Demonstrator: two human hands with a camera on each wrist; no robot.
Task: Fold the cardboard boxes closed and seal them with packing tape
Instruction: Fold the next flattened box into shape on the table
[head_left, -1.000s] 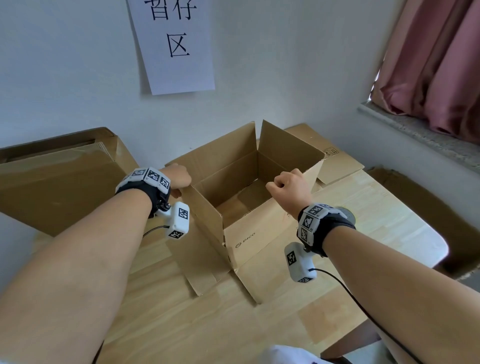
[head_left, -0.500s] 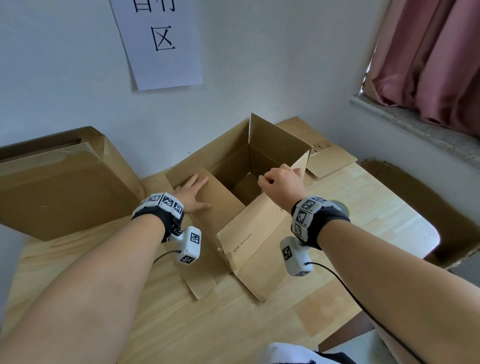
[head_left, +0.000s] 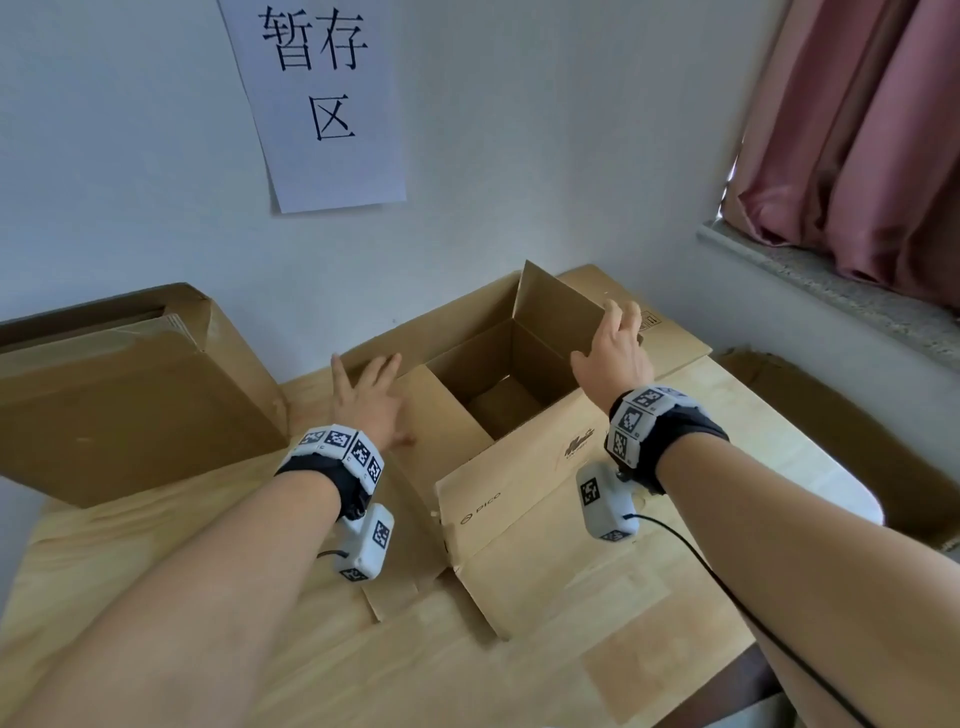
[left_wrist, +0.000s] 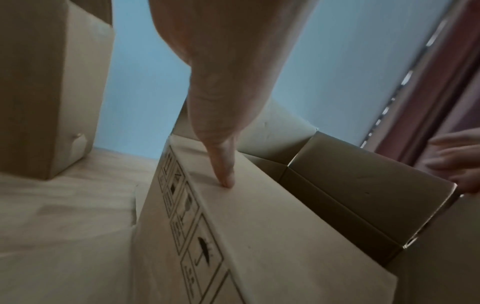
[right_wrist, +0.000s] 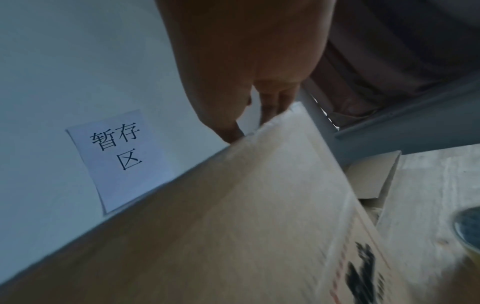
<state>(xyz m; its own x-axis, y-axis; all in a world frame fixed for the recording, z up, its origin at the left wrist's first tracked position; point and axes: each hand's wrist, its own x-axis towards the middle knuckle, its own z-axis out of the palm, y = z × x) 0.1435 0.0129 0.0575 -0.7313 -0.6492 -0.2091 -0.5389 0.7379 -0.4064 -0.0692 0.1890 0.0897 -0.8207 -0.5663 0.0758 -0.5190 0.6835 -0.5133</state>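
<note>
We see an open cardboard box (head_left: 524, 467) standing on a wooden table (head_left: 571, 649) against the wall, beneath a paper sign (head_left: 327, 104). The left hand (head_left: 371, 400) lies flat, fingers straight and spread, pressing 1 side flap (head_left: 447, 421) down over the box's opening. The right hand (head_left: 613, 353) reaches to the upright flap (head_left: 558, 306) on the far side, its fingers and thumb closing on the flap's top edge, while a second, larger box (head_left: 119, 395) leans against the wall at left.
</note>
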